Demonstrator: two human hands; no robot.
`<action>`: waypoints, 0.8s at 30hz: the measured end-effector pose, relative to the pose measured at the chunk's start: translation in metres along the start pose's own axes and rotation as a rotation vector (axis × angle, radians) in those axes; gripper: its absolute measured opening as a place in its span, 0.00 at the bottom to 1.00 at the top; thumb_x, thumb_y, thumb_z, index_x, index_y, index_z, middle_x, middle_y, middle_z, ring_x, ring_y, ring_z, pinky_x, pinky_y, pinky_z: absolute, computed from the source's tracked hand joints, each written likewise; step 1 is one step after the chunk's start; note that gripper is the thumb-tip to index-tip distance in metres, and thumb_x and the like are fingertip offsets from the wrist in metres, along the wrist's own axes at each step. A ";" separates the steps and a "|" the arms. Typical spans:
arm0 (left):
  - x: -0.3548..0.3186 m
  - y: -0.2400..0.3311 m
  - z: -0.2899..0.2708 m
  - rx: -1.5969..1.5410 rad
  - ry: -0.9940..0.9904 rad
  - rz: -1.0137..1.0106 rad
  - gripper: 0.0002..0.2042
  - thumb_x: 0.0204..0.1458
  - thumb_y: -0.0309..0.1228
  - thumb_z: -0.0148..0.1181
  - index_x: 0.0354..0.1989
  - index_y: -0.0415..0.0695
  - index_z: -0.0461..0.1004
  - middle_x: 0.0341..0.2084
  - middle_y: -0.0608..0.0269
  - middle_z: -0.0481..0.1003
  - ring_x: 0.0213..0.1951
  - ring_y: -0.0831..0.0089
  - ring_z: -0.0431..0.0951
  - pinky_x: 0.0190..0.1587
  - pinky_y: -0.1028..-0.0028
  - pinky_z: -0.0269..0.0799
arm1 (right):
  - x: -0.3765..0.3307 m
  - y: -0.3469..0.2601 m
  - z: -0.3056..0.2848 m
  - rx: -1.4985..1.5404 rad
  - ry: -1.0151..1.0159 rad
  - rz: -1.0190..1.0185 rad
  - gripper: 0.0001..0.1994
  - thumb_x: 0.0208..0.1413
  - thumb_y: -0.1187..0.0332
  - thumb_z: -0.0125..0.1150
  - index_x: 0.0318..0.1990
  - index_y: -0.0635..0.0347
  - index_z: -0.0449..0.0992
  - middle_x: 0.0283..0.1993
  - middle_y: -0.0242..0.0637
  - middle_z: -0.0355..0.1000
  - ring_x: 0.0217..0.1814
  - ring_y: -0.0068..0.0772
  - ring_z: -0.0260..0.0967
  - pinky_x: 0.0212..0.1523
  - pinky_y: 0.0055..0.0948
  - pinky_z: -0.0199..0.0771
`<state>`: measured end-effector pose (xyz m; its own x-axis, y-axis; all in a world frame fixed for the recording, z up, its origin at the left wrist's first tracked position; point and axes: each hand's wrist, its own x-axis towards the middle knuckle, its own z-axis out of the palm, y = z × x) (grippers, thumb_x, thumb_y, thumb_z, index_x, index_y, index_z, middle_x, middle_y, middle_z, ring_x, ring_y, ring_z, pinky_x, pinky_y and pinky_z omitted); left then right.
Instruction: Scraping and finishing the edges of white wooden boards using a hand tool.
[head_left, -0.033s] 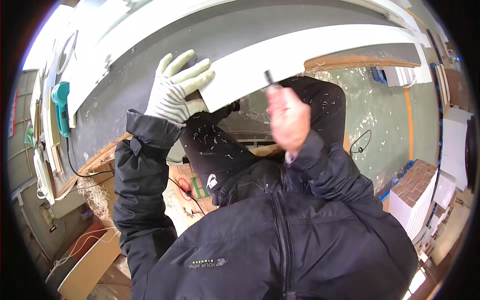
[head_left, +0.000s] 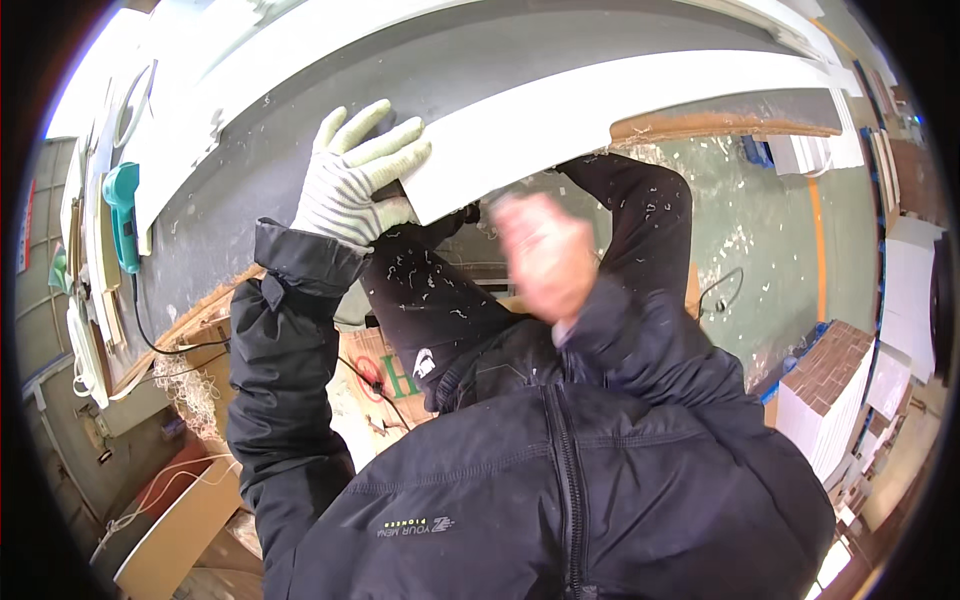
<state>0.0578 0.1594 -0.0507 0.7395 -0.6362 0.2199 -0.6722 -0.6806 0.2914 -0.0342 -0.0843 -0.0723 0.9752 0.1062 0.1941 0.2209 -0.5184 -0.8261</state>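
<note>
My left hand (head_left: 360,178), in a pale striped glove, has its fingers spread at the left end of a long white board (head_left: 580,110). Its fingertips touch or overlap the board's corner, and the palm is over the dark bench top (head_left: 445,72). Just off the board's near edge, my bare right hand (head_left: 545,255) is closed and smeared by motion. It grips a small hand tool (head_left: 502,205) whose dark tip is only a blur here. The tool's exact kind cannot be made out.
A teal corded power tool (head_left: 121,215) stands at the bench's left, its black cord hanging over the edge. Pale shavings (head_left: 190,390) lie below. More white boards (head_left: 230,90) line the far side. Stacked panels (head_left: 828,375) stand at the right. Shavings speckle my trousers.
My right hand has moved left and slightly toward me, taking the tool from over the white board to beyond its near edge. My left hand and the board stay put.
</note>
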 end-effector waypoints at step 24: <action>-0.002 -0.006 0.010 -0.069 0.100 0.066 0.29 0.31 0.36 0.75 0.49 0.47 0.79 0.54 0.59 0.77 0.63 0.52 0.68 0.68 0.50 0.54 | -0.008 0.020 -0.002 -0.212 -0.029 -0.198 0.07 0.63 0.70 0.55 0.40 0.66 0.72 0.24 0.42 0.69 0.23 0.42 0.73 0.21 0.38 0.74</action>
<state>0.0596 0.1613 -0.0623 0.6961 -0.6367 0.3317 -0.7179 -0.6097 0.3360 -0.0379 -0.0976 -0.0897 0.9142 0.2455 0.3226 0.4020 -0.6508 -0.6441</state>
